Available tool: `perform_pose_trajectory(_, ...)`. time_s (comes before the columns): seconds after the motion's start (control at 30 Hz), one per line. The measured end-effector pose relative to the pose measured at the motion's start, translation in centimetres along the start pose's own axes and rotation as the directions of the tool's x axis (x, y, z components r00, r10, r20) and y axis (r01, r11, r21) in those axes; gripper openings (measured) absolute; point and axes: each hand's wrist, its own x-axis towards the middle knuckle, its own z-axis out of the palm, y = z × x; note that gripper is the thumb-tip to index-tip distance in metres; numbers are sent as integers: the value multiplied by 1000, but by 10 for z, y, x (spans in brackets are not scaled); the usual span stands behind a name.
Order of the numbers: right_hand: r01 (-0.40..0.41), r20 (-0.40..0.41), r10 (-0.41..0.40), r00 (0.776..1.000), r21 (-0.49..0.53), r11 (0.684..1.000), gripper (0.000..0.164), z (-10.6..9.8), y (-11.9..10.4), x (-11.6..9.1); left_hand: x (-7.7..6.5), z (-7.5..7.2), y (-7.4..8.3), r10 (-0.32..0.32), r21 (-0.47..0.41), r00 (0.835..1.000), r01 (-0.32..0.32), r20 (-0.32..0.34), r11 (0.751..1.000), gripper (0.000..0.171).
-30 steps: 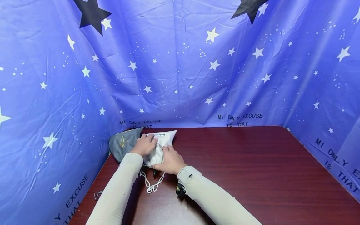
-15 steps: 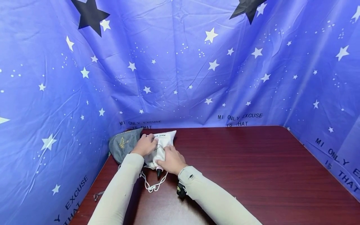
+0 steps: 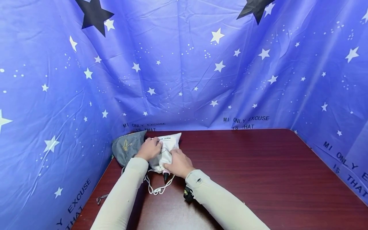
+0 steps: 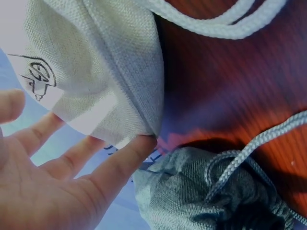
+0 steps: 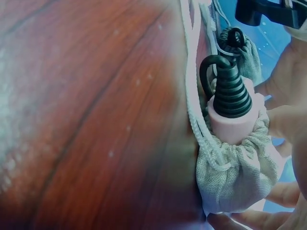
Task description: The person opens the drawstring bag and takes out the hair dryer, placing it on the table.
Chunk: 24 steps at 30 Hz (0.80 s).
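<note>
A white drawstring bag point(image 3: 164, 156), printed "Hair" and a small line drawing, lies at the table's far left. From its gathered mouth pokes a pink handle end point(image 5: 232, 125) with a black ribbed cord sleeve point(image 5: 232, 93); the rest inside is hidden. My left hand point(image 3: 149, 149) lies along the bag's left side, and in the left wrist view its spread fingers touch the cloth. On the near right side, my right hand point(image 3: 179, 163) grips the bag, thumb near the mouth. A grey drawstring bag point(image 3: 127, 148) with a gold print lies just left of my left hand.
White cords point(image 3: 157, 191) from the white bag loop toward me on the dark red table point(image 3: 258, 179). A small grey cord end point(image 3: 100, 199) shows by my left sleeve. Blue star-patterned cloth point(image 3: 184, 80) hangs behind the table and along both sides.
My right hand has shifted slightly right along the white bag. The handle end and black sleeve now show more at its mouth, and the cords have swung a little right.
</note>
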Motion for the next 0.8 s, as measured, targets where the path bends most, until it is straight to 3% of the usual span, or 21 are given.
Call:
perform_pose_trajectory(0.27,9,9,-9,1000,14,1000,70,-5,3,-5,-5,6,7,0,-3,1000,-1,-25,1000,47)
perform_pose_trajectory(0.53,14,2,-14,1000,9,1000,68,-6,10,-8,-5,7,10,12,17,1000,-12,-9,1000,51)
perform_pose_trajectory(0.8,6,27,-7,1000,38,999,69,-10,12,-14,-13,10,17,8,29,999,-7,-33,1000,46)
